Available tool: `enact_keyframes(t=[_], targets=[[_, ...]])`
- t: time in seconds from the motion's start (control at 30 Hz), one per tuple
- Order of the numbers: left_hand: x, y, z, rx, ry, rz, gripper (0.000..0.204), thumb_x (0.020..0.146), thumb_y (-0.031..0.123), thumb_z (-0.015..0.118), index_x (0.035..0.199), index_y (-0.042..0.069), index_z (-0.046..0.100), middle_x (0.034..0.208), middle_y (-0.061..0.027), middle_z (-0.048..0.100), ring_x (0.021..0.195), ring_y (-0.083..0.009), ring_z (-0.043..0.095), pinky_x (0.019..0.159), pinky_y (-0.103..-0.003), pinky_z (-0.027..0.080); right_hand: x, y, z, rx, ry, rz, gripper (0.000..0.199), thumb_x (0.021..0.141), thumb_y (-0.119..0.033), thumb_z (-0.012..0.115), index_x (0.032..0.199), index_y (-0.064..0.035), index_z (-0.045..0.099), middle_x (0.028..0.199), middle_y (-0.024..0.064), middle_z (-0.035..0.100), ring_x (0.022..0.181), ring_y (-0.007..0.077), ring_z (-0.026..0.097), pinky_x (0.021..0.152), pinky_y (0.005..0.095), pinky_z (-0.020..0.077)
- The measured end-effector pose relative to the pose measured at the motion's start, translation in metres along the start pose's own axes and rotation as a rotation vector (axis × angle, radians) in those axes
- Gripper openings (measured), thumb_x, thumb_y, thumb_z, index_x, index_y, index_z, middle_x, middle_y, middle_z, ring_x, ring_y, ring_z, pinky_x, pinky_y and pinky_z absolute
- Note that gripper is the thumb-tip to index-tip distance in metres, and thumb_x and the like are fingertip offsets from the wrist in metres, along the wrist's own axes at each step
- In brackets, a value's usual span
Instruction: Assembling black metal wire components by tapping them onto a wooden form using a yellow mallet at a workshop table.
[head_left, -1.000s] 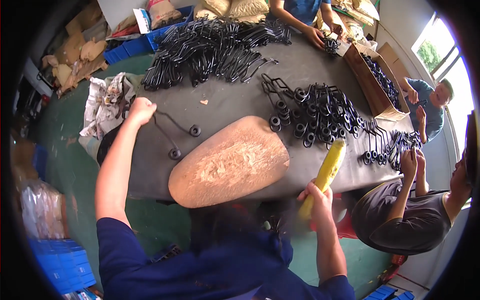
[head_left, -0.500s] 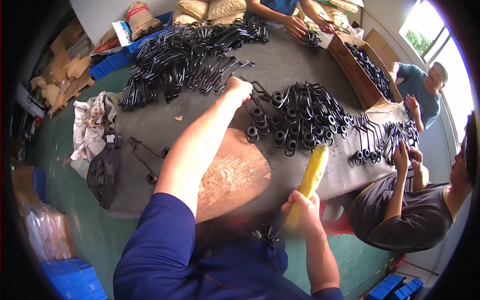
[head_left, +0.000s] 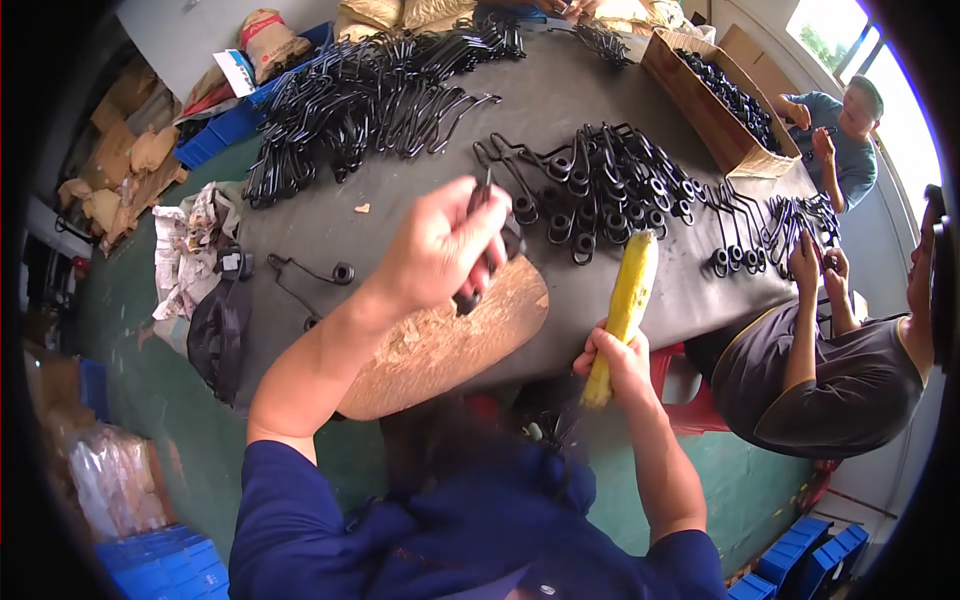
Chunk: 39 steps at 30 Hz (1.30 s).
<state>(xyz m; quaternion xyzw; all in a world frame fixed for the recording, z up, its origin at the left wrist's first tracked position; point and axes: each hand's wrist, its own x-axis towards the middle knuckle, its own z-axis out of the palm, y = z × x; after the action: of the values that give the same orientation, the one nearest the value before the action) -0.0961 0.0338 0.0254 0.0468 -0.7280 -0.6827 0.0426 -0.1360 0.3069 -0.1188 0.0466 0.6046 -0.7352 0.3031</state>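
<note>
My left hand [head_left: 450,245] is raised over a worn wooden board [head_left: 500,325], its fingers wrapped round a black bent-wire part [head_left: 513,238] with thick dark ends. The fingers hide much of that part. To the right, my right hand [head_left: 622,362] grips the lower portion of a long yellow bar [head_left: 633,285], held tilted upright with a pale, ragged top end. Just beyond the hands lies a pile of black wire parts with ring ends [head_left: 610,190]. A similar black wire part [head_left: 300,280] rests alone on the dark table, left of the board.
A large heap of black wire parts [head_left: 350,110] covers the far left of the table [head_left: 580,95]. An open cardboard box [head_left: 715,125] stands at the far right. Co-workers sit along the right side, one in a black shirt [head_left: 800,385] close by. A cloth [head_left: 190,250] hangs at the left edge.
My left hand has come back from the pile toward me with a black wire part, now above the board. My right hand keeps hold of the yellow bar.
</note>
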Motion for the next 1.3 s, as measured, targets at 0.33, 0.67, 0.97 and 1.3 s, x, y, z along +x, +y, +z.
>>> enact_keyframes(t=[0.33,0.67,0.97,1.3], targets=[[-0.04,-0.023,-0.01,0.352,-0.048,0.22,0.018,0.099,0.018,0.054,0.101,0.002,0.06,0.071,-0.0032,0.062,0.051,-0.0059,0.056,0.045,-0.021,0.045,-0.066,-0.055,0.054,-0.16,-0.091,-0.32,0.021,0.087,-0.005,0.06,0.104,0.0018,0.049,0.067,0.0057,0.057,0.049,0.014,0.056,0.049,0.0256,0.0447],[-0.023,-0.023,-0.032,0.421,0.022,0.205,0.023,0.096,0.02,0.055,0.089,-0.001,0.064,0.069,-0.0055,0.064,0.051,-0.0092,0.056,0.045,-0.025,0.046,-0.056,0.009,0.07,-0.748,-0.159,-0.355,0.017,0.087,-0.011,0.061,0.096,-0.0001,0.052,0.07,0.0079,0.055,0.054,0.0135,0.055,0.049,0.0273,0.0448],[-0.022,-0.039,-0.062,0.469,0.025,0.058,0.024,0.094,0.02,0.055,0.082,0.0,0.062,0.064,-0.0039,0.06,0.05,-0.0117,0.057,0.046,-0.026,0.046,-0.123,-0.059,0.114,-0.395,-0.307,-0.482,0.014,0.087,-0.004,0.057,0.098,0.0006,0.051,0.07,0.004,0.055,0.051,0.0126,0.055,0.046,0.025,0.0431],[-0.022,-0.034,-0.074,0.442,0.033,0.007,0.031,0.089,0.024,0.059,0.077,-0.005,0.063,0.074,-0.0212,0.066,0.06,-0.0295,0.064,0.055,-0.037,0.053,-0.098,-0.024,0.084,-0.986,-0.611,0.258,0.031,0.086,-0.021,0.069,0.1,0.0006,0.053,0.072,0.0037,0.058,0.058,0.0098,0.056,0.05,0.0271,0.046]])
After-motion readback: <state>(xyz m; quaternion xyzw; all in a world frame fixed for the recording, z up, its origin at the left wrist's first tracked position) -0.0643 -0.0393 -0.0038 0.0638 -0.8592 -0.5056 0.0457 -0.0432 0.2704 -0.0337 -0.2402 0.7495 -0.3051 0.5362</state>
